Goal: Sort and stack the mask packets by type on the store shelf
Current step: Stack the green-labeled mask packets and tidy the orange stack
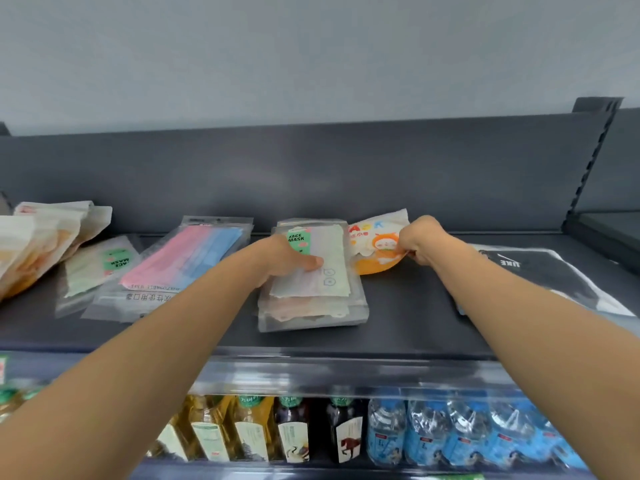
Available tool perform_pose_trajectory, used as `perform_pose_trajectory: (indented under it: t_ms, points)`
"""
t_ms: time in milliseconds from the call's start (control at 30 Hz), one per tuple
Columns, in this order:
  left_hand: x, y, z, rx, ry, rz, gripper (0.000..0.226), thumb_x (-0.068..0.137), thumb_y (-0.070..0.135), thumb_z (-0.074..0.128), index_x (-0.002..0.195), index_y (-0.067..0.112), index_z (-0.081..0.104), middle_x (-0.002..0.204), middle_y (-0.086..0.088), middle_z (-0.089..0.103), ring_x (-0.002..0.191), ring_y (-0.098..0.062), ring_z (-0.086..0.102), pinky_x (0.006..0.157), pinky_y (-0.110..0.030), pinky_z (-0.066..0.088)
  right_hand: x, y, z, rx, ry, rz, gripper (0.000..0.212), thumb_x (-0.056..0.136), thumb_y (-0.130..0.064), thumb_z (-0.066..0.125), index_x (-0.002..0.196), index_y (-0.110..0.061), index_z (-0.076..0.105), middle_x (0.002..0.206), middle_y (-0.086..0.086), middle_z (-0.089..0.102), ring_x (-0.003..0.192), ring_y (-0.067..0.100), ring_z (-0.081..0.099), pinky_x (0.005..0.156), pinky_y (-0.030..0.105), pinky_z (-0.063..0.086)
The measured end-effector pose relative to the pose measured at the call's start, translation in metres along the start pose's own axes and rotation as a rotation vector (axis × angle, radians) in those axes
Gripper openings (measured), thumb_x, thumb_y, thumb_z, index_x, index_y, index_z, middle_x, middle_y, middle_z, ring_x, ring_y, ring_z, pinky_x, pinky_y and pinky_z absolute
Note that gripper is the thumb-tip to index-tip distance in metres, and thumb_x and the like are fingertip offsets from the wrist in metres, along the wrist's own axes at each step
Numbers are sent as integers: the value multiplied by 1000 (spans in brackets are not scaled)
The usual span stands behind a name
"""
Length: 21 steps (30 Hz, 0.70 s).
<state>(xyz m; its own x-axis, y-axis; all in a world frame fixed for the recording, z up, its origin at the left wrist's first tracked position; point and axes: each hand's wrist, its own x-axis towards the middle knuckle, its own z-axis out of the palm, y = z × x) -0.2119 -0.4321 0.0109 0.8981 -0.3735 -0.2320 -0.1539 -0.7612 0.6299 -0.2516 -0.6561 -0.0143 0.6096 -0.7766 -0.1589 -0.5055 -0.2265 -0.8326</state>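
Head view: your left hand (284, 258) grips the FACE MASK stack (311, 292) at mid-shelf, thumb on top. Your right hand (420, 242) pinches the orange cartoon packet (375, 252) just beside it. One stack is formed. The green packet (100, 268), pink-blue packet (187, 261) and left pile (41, 237) lie unsorted. Judged under halfway.

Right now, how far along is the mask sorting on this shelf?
Done: a FACE MASK stack sits centrally; orange-and-white packets are piled far left. In hand: the left hand grips that stack, the right hand pinches an orange cartoon packet. To do: a loose green FACE MASK packet, a pink-and-blue packet and a black packet lie apart, unsorted.
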Motion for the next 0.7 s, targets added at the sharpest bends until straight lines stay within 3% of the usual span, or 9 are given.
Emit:
perform_pose_trajectory:
  t_ms: [100, 200, 267, 367, 500, 600, 700]
  points:
    - [-5, 3, 4, -85, -30, -25, 55, 80, 44, 70, 120, 15, 46, 111, -3, 48, 97, -23, 48, 83, -34, 42, -8, -10, -12, 28, 106, -60, 35, 90, -4, 50, 124, 2, 54, 117, 18, 58, 99, 28, 57, 79, 34, 51]
    - [-9, 14, 15, -184, -51, 22, 33, 82, 36, 71, 99, 20, 48, 100, -1, 52, 77, -16, 50, 78, -32, 41, -20, -19, -29, 41, 227, -221, 17, 90, -6, 48, 102, -1, 59, 110, 14, 60, 94, 31, 60, 78, 37, 53]
    - [-11, 24, 25, -243, -58, 55, 30, 83, 31, 71, 96, 19, 47, 95, 1, 51, 68, -11, 46, 76, -30, 40, -31, -19, -42, -24, 304, -334, 8, 90, -5, 44, 91, -7, 52, 96, 8, 55, 85, 25, 53, 69, 32, 43]
    - [-13, 43, 43, -309, -57, 86, 29, 85, 28, 69, 101, 18, 46, 92, 3, 47, 65, -8, 41, 72, -26, 37, -46, -17, -59, -58, 419, -468, 14, 94, -7, 39, 100, -7, 52, 94, 7, 55, 83, 23, 52, 65, 34, 41]
    - [-14, 61, 62, -438, -130, 157, 26, 89, 25, 65, 111, 14, 56, 111, 3, 57, 85, -13, 52, 74, -22, 44, -61, -15, -79, -40, 553, -598, 25, 97, -9, 34, 114, -6, 52, 106, 12, 65, 94, 30, 60, 76, 43, 51]
    - [-11, 68, 67, -489, -68, 174, 60, 91, 31, 62, 139, 3, 40, 126, -4, 54, 99, -13, 45, 70, -21, 42, -66, -20, -87, 54, 579, -675, 26, 98, -10, 34, 115, -7, 53, 104, 9, 66, 92, 26, 61, 79, 42, 51]
    - [-8, 67, 60, -592, 44, 224, 77, 90, 39, 61, 147, 2, 25, 147, -10, 41, 121, -20, 48, 92, -28, 42, -71, -31, -77, 135, 536, -724, 25, 96, -10, 38, 113, -9, 57, 97, 5, 64, 83, 19, 55, 71, 33, 45]
